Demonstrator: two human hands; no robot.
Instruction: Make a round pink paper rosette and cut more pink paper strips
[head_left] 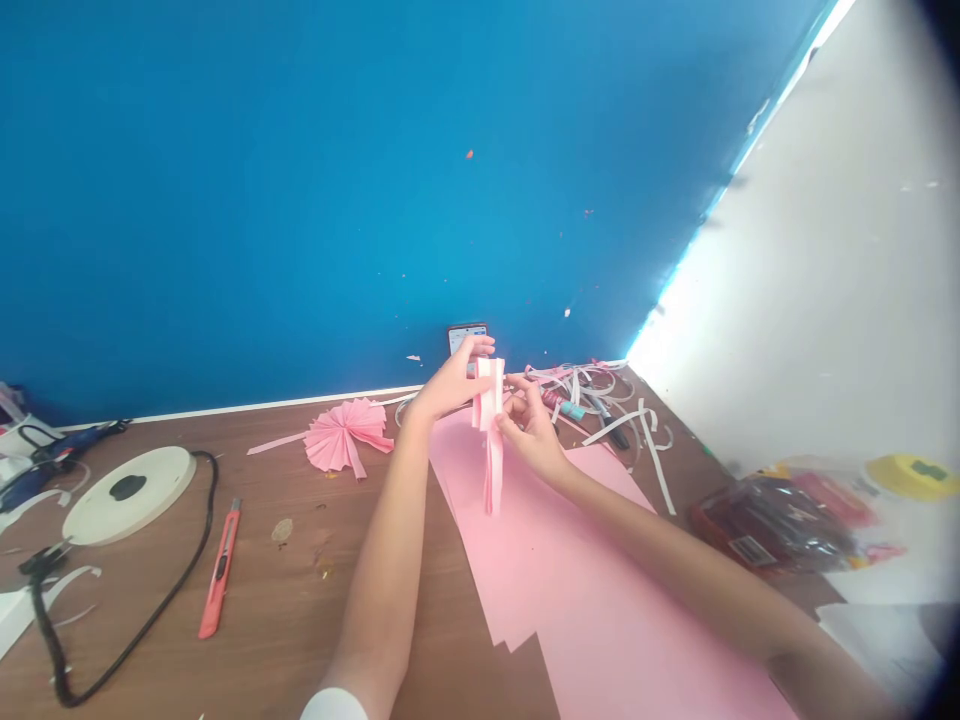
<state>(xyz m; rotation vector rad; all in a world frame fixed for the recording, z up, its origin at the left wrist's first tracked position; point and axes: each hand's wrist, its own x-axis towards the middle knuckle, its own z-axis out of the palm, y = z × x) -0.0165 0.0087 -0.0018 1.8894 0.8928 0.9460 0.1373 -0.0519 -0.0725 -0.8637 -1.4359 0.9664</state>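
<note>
Both my hands hold a pleated strip of pink paper (491,450) upright above the desk. My left hand (454,382) pinches its top from the left side, fingers closed on the folds. My right hand (531,425) grips the strip from the right, a little lower. The strip's lower end hangs free over a stack of pink paper sheets (592,600) that lies flat on the wooden desk (300,590). A finished pink paper fan (343,436) lies to the left of my hands.
An orange utility knife (220,570) lies at the left, beside a black cable (150,610) and a round white base (127,492). A phone (466,336) leans on the blue wall. White paper strips (637,425) and pens clutter the back right. A plastic bag of supplies (787,510) sits at the right.
</note>
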